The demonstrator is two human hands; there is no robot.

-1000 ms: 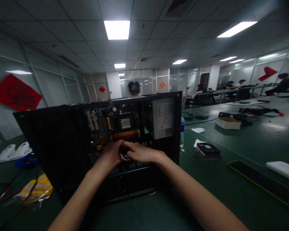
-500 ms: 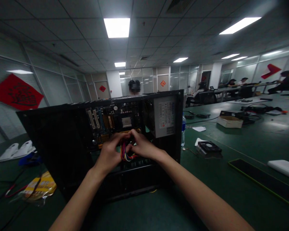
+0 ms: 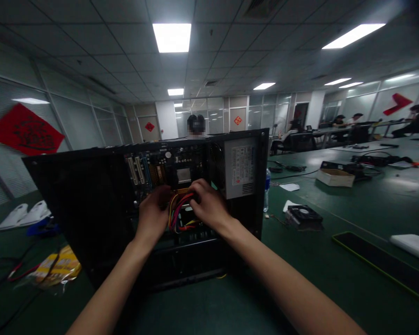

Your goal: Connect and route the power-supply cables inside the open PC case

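An open black computer case (image 3: 76, 200) stands on the table in front of me, its inside facing me. In it I see a motherboard (image 3: 149, 172) and, at upper right, a power supply (image 3: 243, 163) with a white label. A bundle of coloured cables (image 3: 176, 211), red, yellow and purple among them, loops down between my hands. My right hand (image 3: 209, 204) has its fingers closed on the upper part of that bundle. My left hand (image 3: 154, 211) is beside the bundle's left side, by the motherboard's lower edge; its fingertips are dark and blurred, so their grip is unclear.
Right of the case are a plastic bottle (image 3: 267, 190), a fan cooler (image 3: 304, 217), an open carton (image 3: 335, 177) and a long black mat (image 3: 380, 265). A yellow packet (image 3: 60, 266) and cords lie at left. People sit farther back.
My hands have moved apart, the left one slightly left, the right one slightly up and right. More of the cable loop shows between them.
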